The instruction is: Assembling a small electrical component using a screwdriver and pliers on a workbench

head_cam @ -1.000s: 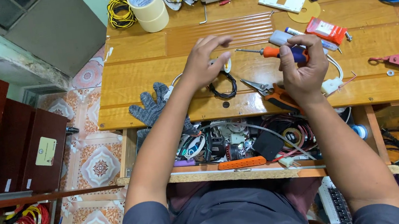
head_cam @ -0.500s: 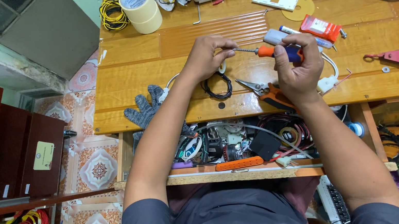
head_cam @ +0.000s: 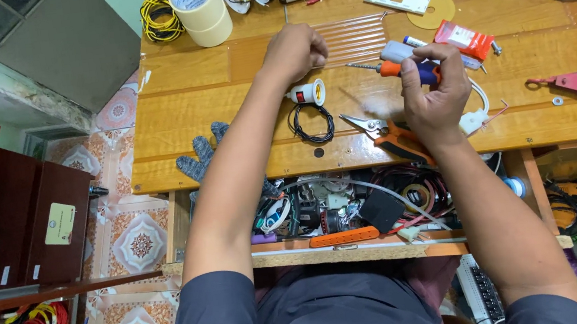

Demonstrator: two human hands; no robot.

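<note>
Right hand (head_cam: 437,92) raised, fingers gripping screwdriver (head_cam: 403,69); left hand (head_cam: 294,52) fisted.

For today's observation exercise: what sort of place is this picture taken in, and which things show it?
Probably an electrical repair bench in a home workshop. Signs: the screwdriver in the right hand, a white lamp socket beside a black wire coil, and pliers on the wooden workbench.

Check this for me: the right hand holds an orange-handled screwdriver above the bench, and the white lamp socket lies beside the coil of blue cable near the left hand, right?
Not quite. In the head view, the coil beside the white lamp socket is black, not blue. The rest holds: the right hand holds the orange-handled screwdriver above the bench, and the socket lies near the left hand.
</note>
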